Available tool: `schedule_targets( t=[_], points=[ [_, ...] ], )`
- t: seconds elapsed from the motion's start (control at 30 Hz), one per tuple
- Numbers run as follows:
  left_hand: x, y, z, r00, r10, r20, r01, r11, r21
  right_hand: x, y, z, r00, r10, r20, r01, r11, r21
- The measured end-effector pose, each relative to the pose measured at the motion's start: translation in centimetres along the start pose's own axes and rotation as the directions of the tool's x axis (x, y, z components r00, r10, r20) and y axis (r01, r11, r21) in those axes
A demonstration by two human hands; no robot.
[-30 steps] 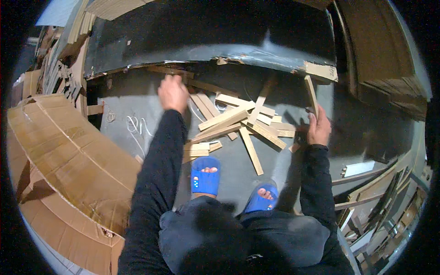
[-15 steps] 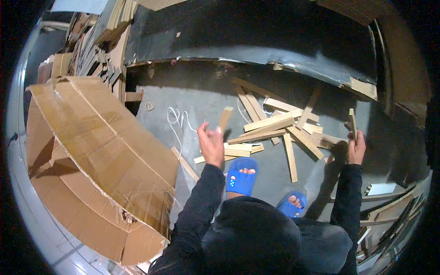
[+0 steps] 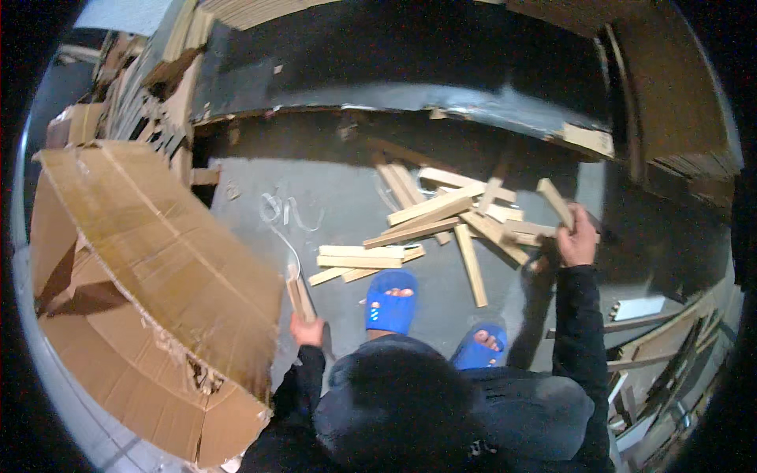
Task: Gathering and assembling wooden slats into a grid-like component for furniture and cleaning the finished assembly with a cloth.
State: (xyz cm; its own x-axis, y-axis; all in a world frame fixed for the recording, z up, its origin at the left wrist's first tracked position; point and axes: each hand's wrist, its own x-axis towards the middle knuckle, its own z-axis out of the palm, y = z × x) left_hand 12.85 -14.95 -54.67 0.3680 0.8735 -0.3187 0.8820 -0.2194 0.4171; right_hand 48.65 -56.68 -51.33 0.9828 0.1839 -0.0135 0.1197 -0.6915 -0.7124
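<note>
My left hand (image 3: pixel 307 330) is low beside the cardboard box, its fingers closed around the lower end of short wooden strips (image 3: pixel 298 292) that point away from me. How many it holds I cannot tell. Out to the right, my right hand (image 3: pixel 579 240) grips one pale wooden strip (image 3: pixel 555 202), tilted up above the floor. Between the hands lies a loose, crisscrossed pile of wooden strips (image 3: pixel 434 208). Nearer my left foot, a few shorter strips (image 3: pixel 359 257) rest side by side.
A large brown cardboard box (image 3: pixel 169 244) stands at the left. White cord (image 3: pixel 285 211) lies curled on the grey floor. My feet wear blue slippers (image 3: pixel 392 303). A dark ledge (image 3: pixel 378 67) crosses the far side; stacked boards (image 3: pixel 662 355) lie at lower right.
My left hand has come down and back toward the cardboard box with its strips. My right hand has tipped its strip over to the left. The whole view has shifted slightly.
</note>
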Motion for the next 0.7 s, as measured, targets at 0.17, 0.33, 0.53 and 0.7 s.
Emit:
schedule_targets(
  t=[0.17, 0.33, 0.53, 0.7],
  points=[
    [-1.9, 13.8, 1.3, 0.705, 0.686, 0.179, -0.693, 0.720, -0.026, 2.3, -0.8, 0.3, 0.948, -0.226, 0.226, 0.270, 0.944, -0.190],
    [3.0, 27.6, 9.8, 0.417, 0.903, 0.102, -0.907, 0.421, -0.023, 5.9, -4.3, 3.3, 0.833, -0.418, 0.363, 0.519, 0.817, -0.252],
    [8.0, 34.9, 13.3, 0.408, 0.776, 0.481, -0.887, 0.212, 0.411, 8.0, -5.9, 5.4, 0.751, -0.083, 0.656, 0.517, 0.691, -0.505],
    [7.4, 32.9, 11.3, 0.430, 0.697, 0.574, -0.897, 0.259, 0.357, 5.3, -2.2, 5.7, 0.863, -0.217, 0.456, 0.445, 0.755, -0.482]
  ],
)
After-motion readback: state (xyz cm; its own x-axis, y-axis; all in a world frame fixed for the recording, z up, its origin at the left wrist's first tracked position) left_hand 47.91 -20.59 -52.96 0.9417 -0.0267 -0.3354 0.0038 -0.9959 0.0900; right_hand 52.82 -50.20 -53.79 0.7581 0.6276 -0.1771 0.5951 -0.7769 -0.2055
